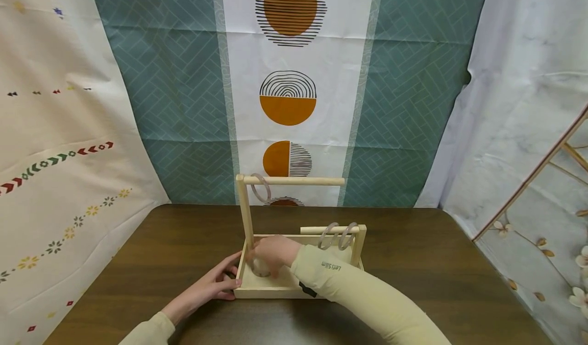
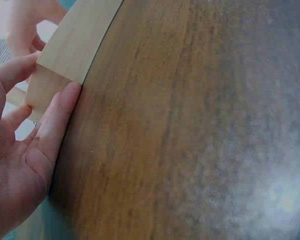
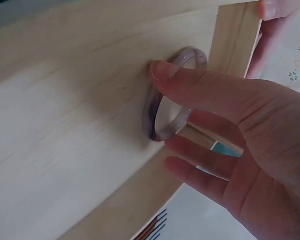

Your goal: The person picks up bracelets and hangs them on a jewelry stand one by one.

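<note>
My right hand [image 1: 277,250] reaches into the left part of a wooden tray [image 1: 266,294] with upright posts and bars. Its thumb and fingers pinch a pale purple-grey bangle [image 3: 151,112], which stands tilted close to the tray floor. My left hand [image 1: 213,284] touches the tray's left end by the front corner, its fairly straight fingers [image 2: 65,102] against the outer wall. One similar bangle [image 1: 267,194] hangs at the left end of the tall bar [image 1: 303,181]. Two more bangles [image 1: 323,241] hang on the low bar [image 1: 312,230] at right.
The tray stands on a dark brown wooden table [image 1: 197,232]. Patterned cloths hang behind and at both sides, among them a green and white one [image 1: 184,79]. The tall post [image 1: 246,210] rises close beside my right hand.
</note>
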A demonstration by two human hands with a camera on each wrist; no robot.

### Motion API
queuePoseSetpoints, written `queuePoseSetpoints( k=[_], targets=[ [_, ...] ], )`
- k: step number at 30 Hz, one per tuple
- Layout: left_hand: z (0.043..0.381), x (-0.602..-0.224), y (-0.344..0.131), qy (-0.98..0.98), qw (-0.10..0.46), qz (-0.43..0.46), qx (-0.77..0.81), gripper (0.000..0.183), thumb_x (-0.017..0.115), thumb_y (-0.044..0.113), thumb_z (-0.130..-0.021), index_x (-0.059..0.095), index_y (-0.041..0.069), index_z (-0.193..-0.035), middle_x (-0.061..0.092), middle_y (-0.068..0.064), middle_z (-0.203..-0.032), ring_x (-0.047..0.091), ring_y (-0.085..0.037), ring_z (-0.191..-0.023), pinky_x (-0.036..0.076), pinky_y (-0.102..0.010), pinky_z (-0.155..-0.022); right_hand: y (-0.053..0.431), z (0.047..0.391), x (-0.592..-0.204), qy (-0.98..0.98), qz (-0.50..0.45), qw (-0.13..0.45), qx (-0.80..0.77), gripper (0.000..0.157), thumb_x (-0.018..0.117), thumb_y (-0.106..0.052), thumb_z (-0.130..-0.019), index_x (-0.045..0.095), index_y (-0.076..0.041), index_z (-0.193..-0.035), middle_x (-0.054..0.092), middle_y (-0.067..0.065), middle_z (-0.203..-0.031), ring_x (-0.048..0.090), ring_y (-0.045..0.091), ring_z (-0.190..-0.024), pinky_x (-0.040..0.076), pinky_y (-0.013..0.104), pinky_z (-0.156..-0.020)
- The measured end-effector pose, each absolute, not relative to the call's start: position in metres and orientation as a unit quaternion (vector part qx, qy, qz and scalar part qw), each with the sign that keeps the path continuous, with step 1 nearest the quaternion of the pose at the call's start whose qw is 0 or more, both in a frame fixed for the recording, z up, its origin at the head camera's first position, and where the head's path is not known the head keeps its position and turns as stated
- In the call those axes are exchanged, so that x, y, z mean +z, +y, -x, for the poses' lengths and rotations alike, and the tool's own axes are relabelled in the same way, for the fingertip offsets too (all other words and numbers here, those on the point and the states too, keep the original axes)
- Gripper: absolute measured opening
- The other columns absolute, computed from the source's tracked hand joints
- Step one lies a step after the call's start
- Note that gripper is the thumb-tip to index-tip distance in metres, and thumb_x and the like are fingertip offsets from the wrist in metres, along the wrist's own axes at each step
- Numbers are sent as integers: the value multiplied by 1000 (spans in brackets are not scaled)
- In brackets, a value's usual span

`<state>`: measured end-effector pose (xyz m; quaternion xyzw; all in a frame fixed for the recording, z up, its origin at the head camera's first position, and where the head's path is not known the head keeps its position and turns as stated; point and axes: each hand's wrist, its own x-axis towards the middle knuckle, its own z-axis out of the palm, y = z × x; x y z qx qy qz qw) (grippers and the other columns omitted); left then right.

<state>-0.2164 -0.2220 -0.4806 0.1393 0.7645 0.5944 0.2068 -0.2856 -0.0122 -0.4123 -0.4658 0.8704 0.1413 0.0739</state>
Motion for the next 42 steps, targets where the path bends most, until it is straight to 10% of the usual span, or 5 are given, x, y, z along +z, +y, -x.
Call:
queuePoseSetpoints(
  k=[42],
  targets=[
    [219, -484, -223, 765, 208, -143, 592, 77, 58, 20, -99, 11, 13, -159, 39, -21, -127, 56, -12, -94, 58, -35, -78, -13, 287, -418, 862, 477, 31, 170, 71, 93, -19, -63, 64, -40, -125, 64, -11, -123, 62, 5, -107, 54, 22, -88]
  ],
)
